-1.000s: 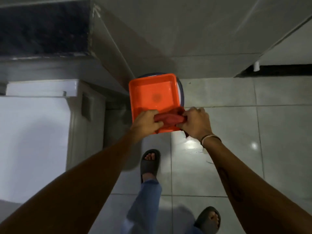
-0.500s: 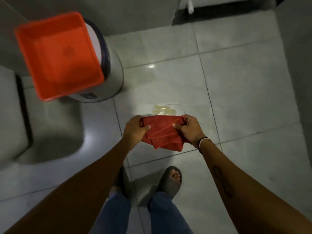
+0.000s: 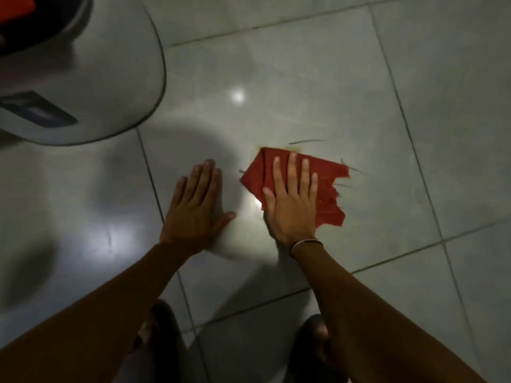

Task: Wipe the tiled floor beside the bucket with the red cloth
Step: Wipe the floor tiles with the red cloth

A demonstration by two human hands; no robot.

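Note:
The red cloth [image 3: 329, 189] lies flat on the grey tiled floor [image 3: 290, 78], right of the pale bucket [image 3: 96, 78] at the upper left. My right hand [image 3: 290, 200] presses down on the cloth with the fingers spread, covering its left half. A thin yellowish stain [image 3: 293, 147] shows at the cloth's far edge. My left hand [image 3: 196, 205] rests palm down on the bare tile just left of the cloth, holding nothing.
An orange tub [image 3: 13, 6] sits on top of the bucket, cut off at the top left corner. My feet in dark sandals [image 3: 163, 327] stand at the bottom edge. Bare tiles stretch to the right and beyond the cloth.
I have crouched down close to the floor. The cloth, held up in both hands before, now lies on the tile under my right palm, and my left hand has let go.

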